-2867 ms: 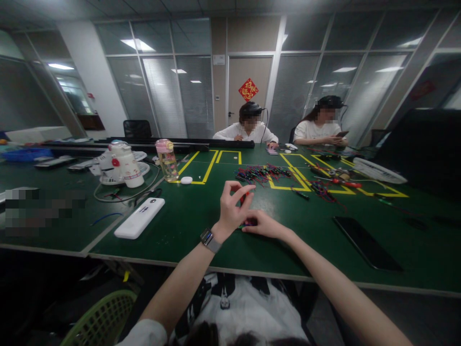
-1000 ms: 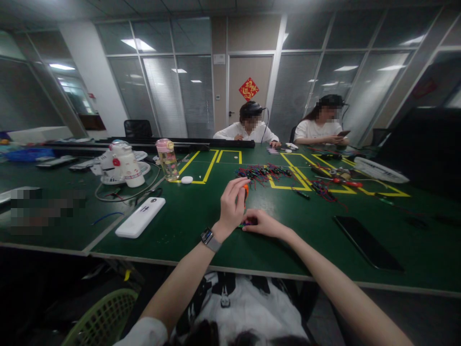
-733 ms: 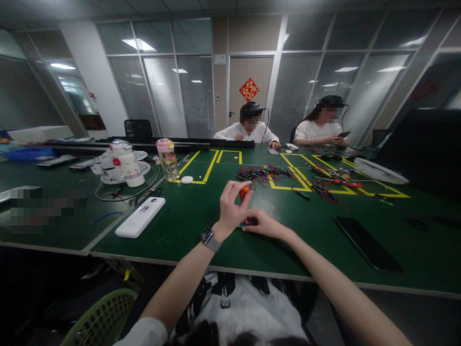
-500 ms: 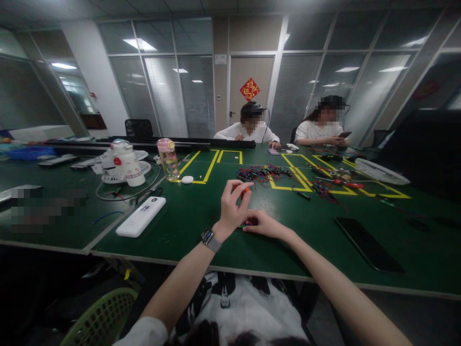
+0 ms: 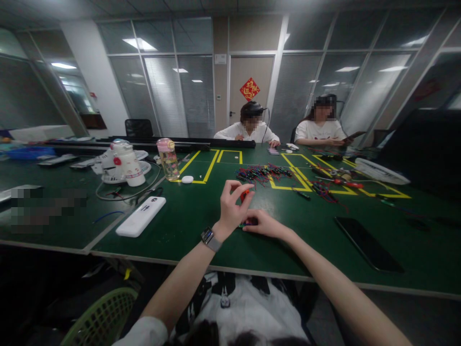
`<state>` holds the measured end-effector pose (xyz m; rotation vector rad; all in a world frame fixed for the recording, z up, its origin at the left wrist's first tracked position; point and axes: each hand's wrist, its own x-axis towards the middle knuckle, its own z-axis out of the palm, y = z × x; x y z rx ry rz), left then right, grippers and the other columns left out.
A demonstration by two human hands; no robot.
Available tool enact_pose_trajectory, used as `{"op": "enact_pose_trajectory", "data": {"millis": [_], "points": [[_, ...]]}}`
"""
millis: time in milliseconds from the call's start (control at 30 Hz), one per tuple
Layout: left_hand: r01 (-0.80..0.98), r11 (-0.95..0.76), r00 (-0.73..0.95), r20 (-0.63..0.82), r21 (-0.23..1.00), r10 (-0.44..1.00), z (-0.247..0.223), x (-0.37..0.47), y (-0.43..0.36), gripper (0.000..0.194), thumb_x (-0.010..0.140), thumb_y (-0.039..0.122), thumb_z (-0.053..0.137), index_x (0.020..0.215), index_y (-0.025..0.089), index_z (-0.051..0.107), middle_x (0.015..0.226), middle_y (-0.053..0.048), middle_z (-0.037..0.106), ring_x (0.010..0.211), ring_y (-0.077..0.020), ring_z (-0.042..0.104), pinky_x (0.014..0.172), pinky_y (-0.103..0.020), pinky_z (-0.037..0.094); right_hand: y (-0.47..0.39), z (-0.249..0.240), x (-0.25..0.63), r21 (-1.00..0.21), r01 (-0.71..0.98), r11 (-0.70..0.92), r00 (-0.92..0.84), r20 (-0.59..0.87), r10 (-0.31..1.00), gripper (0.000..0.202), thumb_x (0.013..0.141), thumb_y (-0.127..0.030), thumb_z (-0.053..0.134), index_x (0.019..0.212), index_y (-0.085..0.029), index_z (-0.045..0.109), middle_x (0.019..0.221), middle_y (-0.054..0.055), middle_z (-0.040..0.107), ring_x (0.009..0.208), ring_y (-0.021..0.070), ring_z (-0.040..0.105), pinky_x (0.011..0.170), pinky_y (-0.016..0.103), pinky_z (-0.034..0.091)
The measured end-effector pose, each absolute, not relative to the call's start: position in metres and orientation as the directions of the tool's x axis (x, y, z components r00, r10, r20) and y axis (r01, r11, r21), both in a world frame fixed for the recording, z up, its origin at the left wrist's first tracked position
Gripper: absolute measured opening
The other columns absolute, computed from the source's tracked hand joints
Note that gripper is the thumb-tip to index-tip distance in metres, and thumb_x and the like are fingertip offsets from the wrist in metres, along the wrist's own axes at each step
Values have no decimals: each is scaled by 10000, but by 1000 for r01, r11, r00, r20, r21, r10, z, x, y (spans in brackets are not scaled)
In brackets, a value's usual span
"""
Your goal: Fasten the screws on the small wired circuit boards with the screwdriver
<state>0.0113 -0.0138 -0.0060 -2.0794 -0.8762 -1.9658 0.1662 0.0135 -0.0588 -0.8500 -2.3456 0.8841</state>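
Observation:
My left hand (image 5: 233,206), with a watch (image 5: 208,235) on its wrist, is raised just above the table. Its thumb and fingers curl round a small orange-red piece (image 5: 245,194), mostly hidden by the fingers. Low on the green table (image 5: 288,250), my right hand (image 5: 264,224) is closed, its fingertips on a small part with green and purple bits (image 5: 247,223). Most of that part is covered, so its kind cannot be made out. Beyond both hands lies a pile of thin red, blue and black wired parts (image 5: 264,173).
A white power bank (image 5: 141,217) and a pink-lidded bottle (image 5: 168,161) stand to the left. A black phone (image 5: 367,244) lies at right. Yellow tape (image 5: 288,188) marks the table; more wired parts (image 5: 323,190) lie right. Two people sit across.
My left thumb and fingers have shifted slightly, and more of the orange-red piece shows. My right hand stays put. The person at far right has lifted their head and moved the device they hold.

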Motion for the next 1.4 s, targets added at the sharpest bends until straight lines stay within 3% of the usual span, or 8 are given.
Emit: {"op": "enact_pose_trajectory", "data": {"millis": [200,433,867,1400], "points": [[505,-811,-34,945,296,324,-6,12,-14,172,918,255,569,1038,187,672,900,-35,518,828,-133,546,739,-261,489,14,-59,167,-695,388,605,-687,219,692,119,755,-202,696,858,-143,680,694,-12,560,637,125,495,607,236,395],[470,-821,21,926,324,377,-5,10,-16,301,975,192,392,1155,180,634,984,-73,589,928,-161,575,811,-289,486,15,-60,167,-687,379,620,-691,236,684,115,759,-221,694,848,-148,687,710,-8,573,647,128,501,620,239,405],[525,-800,-20,944,289,328,-5,12,-15,184,902,269,582,1046,184,660,919,-47,541,850,-150,561,759,-277,494,15,-60,167,-700,382,603,-690,218,690,124,759,-212,692,859,-140,683,683,-18,552,623,120,477,594,230,378],[451,-838,35,933,306,359,-4,10,-16,284,973,177,383,1133,160,617,1008,-81,670,927,-171,594,826,-315,477,16,-62,167,-692,381,613,-690,229,687,138,762,-233,698,865,-143,692,715,-5,573,639,126,494,610,238,391]]}}
